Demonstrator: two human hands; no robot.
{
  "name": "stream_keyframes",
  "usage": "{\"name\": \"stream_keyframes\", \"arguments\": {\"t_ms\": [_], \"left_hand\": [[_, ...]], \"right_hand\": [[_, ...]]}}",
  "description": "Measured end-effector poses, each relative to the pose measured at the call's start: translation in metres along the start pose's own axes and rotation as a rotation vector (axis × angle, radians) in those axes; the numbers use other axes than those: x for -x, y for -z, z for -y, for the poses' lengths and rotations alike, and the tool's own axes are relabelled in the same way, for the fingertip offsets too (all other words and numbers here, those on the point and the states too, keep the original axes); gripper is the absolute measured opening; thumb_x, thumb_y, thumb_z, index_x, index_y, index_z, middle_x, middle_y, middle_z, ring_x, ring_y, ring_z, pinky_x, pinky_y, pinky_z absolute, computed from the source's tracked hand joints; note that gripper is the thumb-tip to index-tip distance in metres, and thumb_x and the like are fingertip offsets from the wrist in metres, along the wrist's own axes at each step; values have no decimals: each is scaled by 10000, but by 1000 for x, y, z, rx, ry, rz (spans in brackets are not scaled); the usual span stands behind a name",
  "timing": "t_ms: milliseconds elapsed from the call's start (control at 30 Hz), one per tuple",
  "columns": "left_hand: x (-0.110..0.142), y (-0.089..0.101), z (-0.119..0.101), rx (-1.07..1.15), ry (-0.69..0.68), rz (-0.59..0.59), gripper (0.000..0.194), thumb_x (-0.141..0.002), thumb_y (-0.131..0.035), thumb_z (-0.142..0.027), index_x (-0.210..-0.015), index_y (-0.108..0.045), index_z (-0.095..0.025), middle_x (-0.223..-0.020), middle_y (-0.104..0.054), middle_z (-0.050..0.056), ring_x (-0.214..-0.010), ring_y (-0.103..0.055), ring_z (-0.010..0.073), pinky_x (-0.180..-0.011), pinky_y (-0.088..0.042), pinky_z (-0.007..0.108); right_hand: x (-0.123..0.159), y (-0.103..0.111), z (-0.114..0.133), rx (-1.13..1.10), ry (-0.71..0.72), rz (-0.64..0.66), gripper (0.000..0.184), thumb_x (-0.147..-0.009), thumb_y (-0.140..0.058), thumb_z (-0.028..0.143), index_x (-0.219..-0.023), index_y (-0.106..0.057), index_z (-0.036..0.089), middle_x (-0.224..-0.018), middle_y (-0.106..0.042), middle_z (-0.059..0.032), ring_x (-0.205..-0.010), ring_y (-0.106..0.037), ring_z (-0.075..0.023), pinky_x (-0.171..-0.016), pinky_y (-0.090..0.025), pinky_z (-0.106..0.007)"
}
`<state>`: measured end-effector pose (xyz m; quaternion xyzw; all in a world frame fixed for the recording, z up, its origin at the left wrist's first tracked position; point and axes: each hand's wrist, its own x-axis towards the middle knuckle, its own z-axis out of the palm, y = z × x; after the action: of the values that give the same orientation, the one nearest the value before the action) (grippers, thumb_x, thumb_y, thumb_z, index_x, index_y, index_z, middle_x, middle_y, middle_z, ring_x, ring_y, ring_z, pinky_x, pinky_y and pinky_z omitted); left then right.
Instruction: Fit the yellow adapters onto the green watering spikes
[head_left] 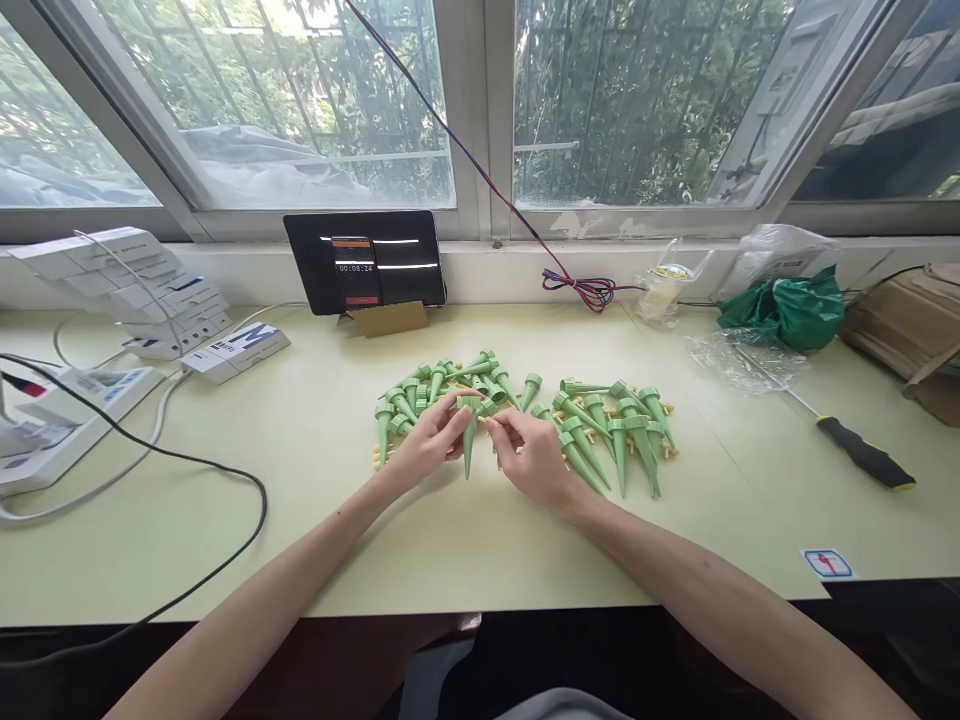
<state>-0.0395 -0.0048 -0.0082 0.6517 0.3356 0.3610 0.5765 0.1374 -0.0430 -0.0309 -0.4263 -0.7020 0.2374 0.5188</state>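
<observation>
The left hand (pixel 435 442) pinches a green spike (pixel 469 440) tip-down above the table (pixel 315 420), seemingly to present its capped end; the right hand (pixel 531 455) is close beside, its grip too small to tell.

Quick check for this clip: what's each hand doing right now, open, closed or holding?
Left hand: closed, holding a green, tapered plastic spike, point down.
Right hand: closed in a pinch; anything held can't be told.

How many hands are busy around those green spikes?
2: the left hand holds a green spike, and the right hand is just right of it, fingertips pinched; anything between them is too small to tell. No other hands show.
</observation>
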Motion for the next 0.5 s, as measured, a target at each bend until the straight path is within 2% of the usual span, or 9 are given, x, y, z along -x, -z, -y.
{"name": "stream_keyframes", "arguments": {"t_ms": [100, 233, 367, 500], "left_hand": [[0, 1, -3, 157, 37, 36, 396, -946, -557, -480, -1213, -577, -188, -600, -398, -53, -472, -317, 79, -417, -264, 187], [1, 2, -6, 425, 106, 147, 375, -915, -616, -453, -1171, -622, -179, -673, -524, -4, -502, -460, 98, -421, -338, 193], [3, 6, -4, 618, 155, 240, 355, -878, -673, -383, -1169, -655, -179, -696, -541, 1, -497, -457, 90, -416, -351, 193], [3, 8, -2, 716, 177, 243, 344, -860, -693, -345, -1157, -675, -172, -770, -536, -1, -491, -451, 70, -440, -371, 210]], "right_hand": [[0, -1, 1, -12, 29, -20, 236, -991, -483, 304, -812, -581, 186, -596, -567, 20, -489, -523, -103, -517, -427, -220], [1, -1, 6, -53, 116, -63, 212, -990, -487, 281, -842, -599, 179, -612, -584, 13, -523, -544, -106, -537, -450, -219], [3, -2, 10, -74, 232, -110, 175, -994, -480, 234, -876, -598, 182, -618, -593, 15, -550, -558, -107, -580, -470, -228], [4, -3, 10, -72, 312, -136, 148, -994, -477, 200, -900, -590, 184, -625, -598, 15, -561, -560, -108, -591, -473, -235]]}}
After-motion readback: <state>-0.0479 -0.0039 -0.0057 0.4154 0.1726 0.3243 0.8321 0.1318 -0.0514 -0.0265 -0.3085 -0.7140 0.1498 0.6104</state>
